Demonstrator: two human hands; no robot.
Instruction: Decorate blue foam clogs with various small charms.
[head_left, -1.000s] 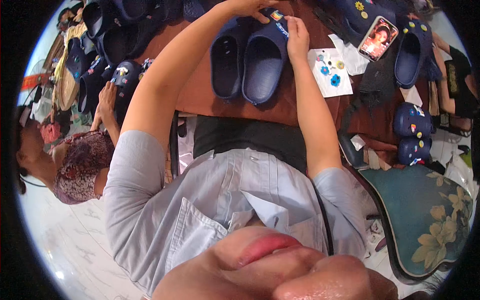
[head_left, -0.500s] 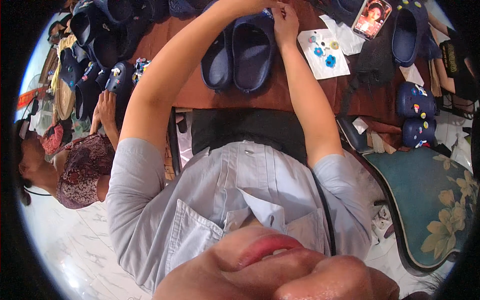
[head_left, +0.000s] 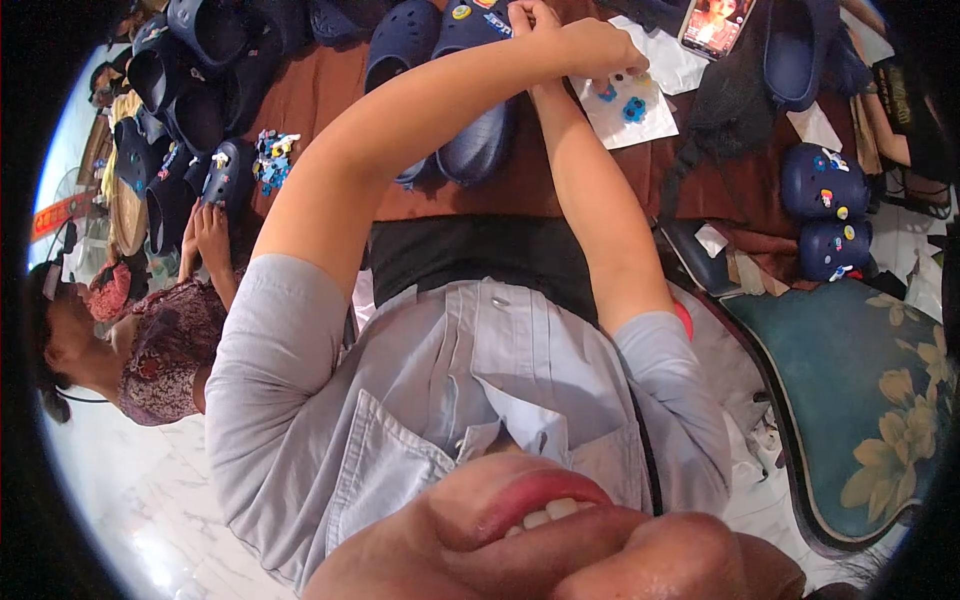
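A pair of navy clogs lies before me; the right clog [head_left: 472,150] carries a yellow charm and other small charms near its toe, and the left clog [head_left: 402,42] shows several holes. My left arm crosses over the clogs and my right wrist. My left hand [head_left: 606,50] reaches onto a white sheet [head_left: 655,128], its fingertips pinched down among small shoe charms; whatever is between them is hidden. Blue flower charms [head_left: 633,109] lie beside those fingers. Curled, my right hand [head_left: 533,17] is at the right clog's toe end, and its grip cannot be made out.
A lit phone [head_left: 714,25] stands beyond the sheet, near a black bag [head_left: 735,105]. More navy clogs [head_left: 825,180] are at the right. A charm pile [head_left: 272,158] and many clogs lie leftward, where another person's hands [head_left: 208,232] touch one. A flowered chair [head_left: 850,400] stands right.
My left hand has gone from beside my right hand at the clog toe to the charms on the white sheet. My right hand has shifted slightly left. The whole view has shifted a little.
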